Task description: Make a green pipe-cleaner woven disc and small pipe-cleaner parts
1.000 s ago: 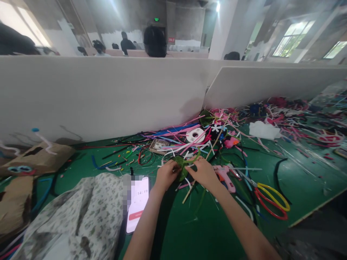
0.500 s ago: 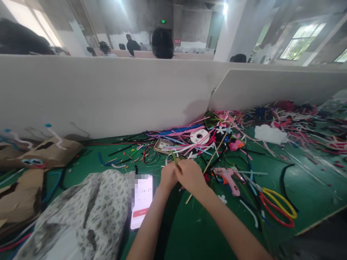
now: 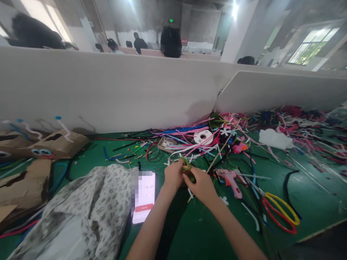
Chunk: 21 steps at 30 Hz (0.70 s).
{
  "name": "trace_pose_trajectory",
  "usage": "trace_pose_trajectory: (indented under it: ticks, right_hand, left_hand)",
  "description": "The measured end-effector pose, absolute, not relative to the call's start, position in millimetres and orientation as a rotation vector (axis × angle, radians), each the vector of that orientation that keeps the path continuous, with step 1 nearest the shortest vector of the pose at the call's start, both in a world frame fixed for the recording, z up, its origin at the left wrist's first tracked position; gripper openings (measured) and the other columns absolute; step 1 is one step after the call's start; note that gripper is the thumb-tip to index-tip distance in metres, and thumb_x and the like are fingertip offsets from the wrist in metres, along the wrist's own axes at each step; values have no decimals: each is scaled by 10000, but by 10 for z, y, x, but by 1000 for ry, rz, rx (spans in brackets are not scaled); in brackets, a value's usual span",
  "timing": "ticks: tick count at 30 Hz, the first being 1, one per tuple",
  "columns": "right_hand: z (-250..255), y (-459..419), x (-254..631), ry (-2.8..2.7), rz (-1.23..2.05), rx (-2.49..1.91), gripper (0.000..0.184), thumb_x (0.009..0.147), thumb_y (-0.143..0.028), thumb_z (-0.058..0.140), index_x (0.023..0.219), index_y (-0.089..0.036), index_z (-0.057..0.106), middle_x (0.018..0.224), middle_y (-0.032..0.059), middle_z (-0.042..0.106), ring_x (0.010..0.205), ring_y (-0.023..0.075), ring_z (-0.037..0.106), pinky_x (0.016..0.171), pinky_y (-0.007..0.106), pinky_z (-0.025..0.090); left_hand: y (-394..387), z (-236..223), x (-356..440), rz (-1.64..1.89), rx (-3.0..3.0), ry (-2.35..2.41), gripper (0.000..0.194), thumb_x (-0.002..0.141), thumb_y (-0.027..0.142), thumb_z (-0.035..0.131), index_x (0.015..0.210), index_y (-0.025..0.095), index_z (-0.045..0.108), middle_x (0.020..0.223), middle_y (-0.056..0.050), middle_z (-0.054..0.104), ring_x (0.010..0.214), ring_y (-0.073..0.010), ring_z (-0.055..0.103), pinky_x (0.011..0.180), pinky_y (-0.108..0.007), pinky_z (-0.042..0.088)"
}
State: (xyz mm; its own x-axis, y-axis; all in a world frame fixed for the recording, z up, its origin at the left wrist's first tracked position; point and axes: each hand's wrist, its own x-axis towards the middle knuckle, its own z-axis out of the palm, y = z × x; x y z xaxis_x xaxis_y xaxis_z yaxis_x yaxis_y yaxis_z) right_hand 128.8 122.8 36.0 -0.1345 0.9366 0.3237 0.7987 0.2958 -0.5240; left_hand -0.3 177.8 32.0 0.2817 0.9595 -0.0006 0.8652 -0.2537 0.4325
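Note:
Over the green table, my left hand (image 3: pixel 173 174) is closed on a bent green pipe cleaner (image 3: pixel 186 164). My right hand (image 3: pixel 201 185) grips the same pipe cleaner from the right, its fingers curled in. The green loop shows between the two hands; its ends are hidden by the fingers. Just right of my right hand lies a pink glue gun (image 3: pixel 230 181). Left of my forearms is a phone (image 3: pixel 145 198) with a lit screen.
Scissors with red and yellow handles (image 3: pixel 280 213) lie at the right. A white ribbon spool (image 3: pixel 203 137) sits among tangled pipe cleaners (image 3: pixel 187 133) at the back. Patterned cloth (image 3: pixel 105 202) and cardboard pieces with googly eyes (image 3: pixel 61 146) are at the left. A white partition (image 3: pixel 108 90) stands behind.
My hands have drawn slightly apart, and the green pipe cleaner now shows as a curved loop between them. The view has shifted a little to the left.

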Motion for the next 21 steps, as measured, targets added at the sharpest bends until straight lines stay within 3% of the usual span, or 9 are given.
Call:
trace_pose_trajectory:
  ticks: [4, 9, 16, 21]
  right_hand:
    - [357, 1354, 1331, -1907, 461, -1532, 207, 883, -333, 558, 1049, -223, 616, 949, 40, 706, 891, 192, 665, 795, 304, 508]
    - [345, 1546, 1377, -1862, 605, -1511, 306, 829, -366, 637, 1103, -233, 613, 969, 25, 724, 901, 170, 679, 816, 290, 513]
    - [301, 1760, 1549, -1938, 717, -1525, 179, 743, -240, 702, 917, -202, 683, 851, 13, 730, 808, 172, 682, 753, 269, 506]
    - [253, 1849, 1596, -2007, 741, -1599, 115, 707, -233, 733, 807, -180, 715, 763, 26, 729, 731, 176, 681, 674, 251, 488]
  left_hand:
    - [1782, 303, 15, 335, 2203, 1652, 188, 870, 258, 508, 1041, 229, 580, 933, -81, 716, 892, -256, 682, 663, -286, 428]
    - [1799, 334, -14, 314, 2200, 1647, 270, 851, 210, 516, 1118, 216, 560, 1022, -101, 706, 957, -258, 669, 694, -294, 442]
    - [1769, 670, -285, 333, 2201, 1608, 388, 757, 360, 686, 1112, 265, 561, 1094, -47, 671, 1021, -237, 631, 716, -267, 440]
    - [1797, 747, -492, 317, 2062, 1764, 312, 817, 427, 618, 1048, 221, 583, 912, -70, 699, 889, -271, 661, 719, -313, 436]
